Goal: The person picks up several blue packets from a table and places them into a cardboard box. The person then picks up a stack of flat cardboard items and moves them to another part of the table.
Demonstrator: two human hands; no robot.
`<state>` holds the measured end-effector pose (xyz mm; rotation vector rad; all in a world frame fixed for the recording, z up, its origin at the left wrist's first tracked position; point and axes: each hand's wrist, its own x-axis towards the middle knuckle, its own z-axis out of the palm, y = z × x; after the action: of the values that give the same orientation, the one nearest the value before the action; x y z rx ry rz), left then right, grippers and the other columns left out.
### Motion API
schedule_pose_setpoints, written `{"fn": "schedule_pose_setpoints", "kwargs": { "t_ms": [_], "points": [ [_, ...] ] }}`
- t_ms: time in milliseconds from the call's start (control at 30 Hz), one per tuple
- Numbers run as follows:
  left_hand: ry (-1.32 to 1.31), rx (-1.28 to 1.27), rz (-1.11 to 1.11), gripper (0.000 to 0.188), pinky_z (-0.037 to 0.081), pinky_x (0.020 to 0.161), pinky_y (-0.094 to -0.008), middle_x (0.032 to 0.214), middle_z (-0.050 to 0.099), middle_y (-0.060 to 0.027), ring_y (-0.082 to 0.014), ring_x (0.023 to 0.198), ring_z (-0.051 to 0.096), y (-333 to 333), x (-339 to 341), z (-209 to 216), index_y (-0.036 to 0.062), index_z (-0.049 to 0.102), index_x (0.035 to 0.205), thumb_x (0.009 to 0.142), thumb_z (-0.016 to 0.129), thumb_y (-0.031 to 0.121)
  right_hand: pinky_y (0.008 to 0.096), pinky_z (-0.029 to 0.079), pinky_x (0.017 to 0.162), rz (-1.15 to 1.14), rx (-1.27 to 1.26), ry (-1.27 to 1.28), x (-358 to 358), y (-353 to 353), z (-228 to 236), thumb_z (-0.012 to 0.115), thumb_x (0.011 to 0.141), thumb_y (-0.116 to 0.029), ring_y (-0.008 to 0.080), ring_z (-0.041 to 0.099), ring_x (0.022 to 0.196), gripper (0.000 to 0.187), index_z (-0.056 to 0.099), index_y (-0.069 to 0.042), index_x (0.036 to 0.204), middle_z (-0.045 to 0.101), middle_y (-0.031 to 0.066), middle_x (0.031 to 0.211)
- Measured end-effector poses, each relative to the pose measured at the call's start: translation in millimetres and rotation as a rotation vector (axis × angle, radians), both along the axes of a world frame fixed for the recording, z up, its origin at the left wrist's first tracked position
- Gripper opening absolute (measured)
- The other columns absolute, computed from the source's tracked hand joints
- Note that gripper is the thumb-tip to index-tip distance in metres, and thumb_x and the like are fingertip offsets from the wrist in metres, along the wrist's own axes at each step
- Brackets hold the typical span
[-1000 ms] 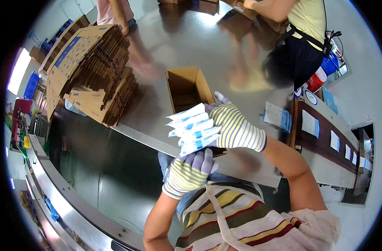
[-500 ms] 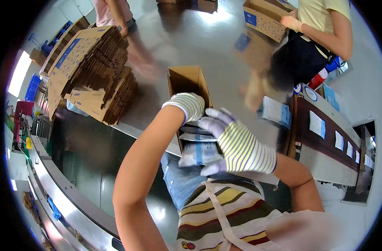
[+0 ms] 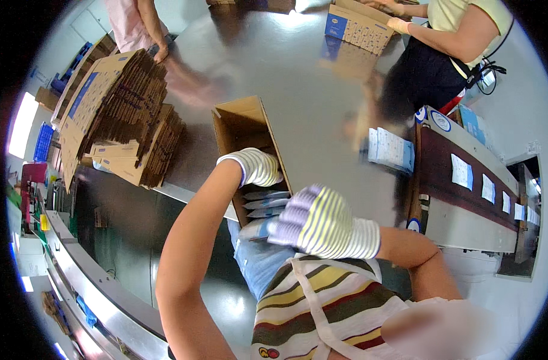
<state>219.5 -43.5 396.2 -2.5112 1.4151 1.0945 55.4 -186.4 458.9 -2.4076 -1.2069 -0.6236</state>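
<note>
An open cardboard box (image 3: 240,120) stands at the table's near edge in front of me. Inside its near half is a row of blue-and-white packets (image 3: 267,204), standing face to face. My left hand (image 3: 254,167), in a striped glove, reaches down into the box just beyond the packets; its fingertips are hidden. At the near end, a flat packet (image 3: 254,229) sits tilted against the box. My right hand (image 3: 322,223), gloved alike, has its fingers bent and its thumb against that packet, closed on its right side.
A tall stack of flattened cartons (image 3: 115,114) is on the left. More packets (image 3: 391,150) lie at the right beside a dark conveyor belt (image 3: 445,198) carrying several spaced packets. Across the table (image 3: 256,60), one person handles a carton (image 3: 358,27); another person (image 3: 133,27) stands behind the stack.
My right hand's spread fingers have drawn together at the near packet, which is tilted more upright. The box and my left hand appear a little further left. The far person's carton has shifted left.
</note>
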Motion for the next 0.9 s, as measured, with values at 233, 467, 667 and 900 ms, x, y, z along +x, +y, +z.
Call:
{"fn": "schedule_pose_setpoints", "kwargs": {
  "t_ms": [233,467,667,900],
  "points": [
    [-0.243,0.015,0.011,0.031,0.047,0.081,-0.0400,0.099,0.063,-0.0188,-0.0340,0.093,0.060,-12.9,-24.5,67.3,0.0028,0.065,0.097,0.091,0.044,0.024,0.0338,0.050,0.068,-0.280,0.726,-0.038,56.0,-29.2,75.5,0.063,0.082,-0.014,0.0258,0.062,0.074,0.014,0.063,-0.007,0.095,0.064,0.0087,0.086],
    [-0.141,-0.198,-0.040,0.030,0.049,0.071,-0.0448,0.079,0.063,-0.0215,-0.0383,0.077,0.061,14.3,-51.5,38.3,0.0013,0.063,0.083,0.090,0.047,0.026,0.0323,0.051,0.069,-0.232,0.474,0.126,116.9,-5.7,39.2,0.062,0.085,-0.014,0.0246,0.064,0.079,0.016,0.064,-0.003,0.096,0.064,0.0097,0.087],
    [-0.029,-0.624,0.316,0.024,0.051,0.074,-0.0384,0.084,0.067,-0.0173,-0.0320,0.081,0.065,44.3,-71.2,140.0,0.0019,0.065,0.102,0.085,0.060,0.018,0.0376,0.048,0.083,-0.210,-0.219,0.338,101.5,8.3,1.1,0.060,0.079,-0.014,0.0255,0.060,0.092,0.013,0.067,-0.007,0.088,0.065,0.0111,0.093],
    [-0.387,-0.035,0.221,0.019,0.050,0.079,-0.0409,0.093,0.066,-0.0222,-0.0358,0.090,0.063,-9.6,0.6,51.5,0.0037,0.068,0.090,0.081,0.055,0.013,0.0399,0.047,0.081,0.000,-0.534,0.221,52.5,5.6,10.4,0.051,0.085,-0.027,0.0252,0.062,0.084,0.030,0.062,-0.007,0.105,0.065,0.0110,0.087]
  ]
}}
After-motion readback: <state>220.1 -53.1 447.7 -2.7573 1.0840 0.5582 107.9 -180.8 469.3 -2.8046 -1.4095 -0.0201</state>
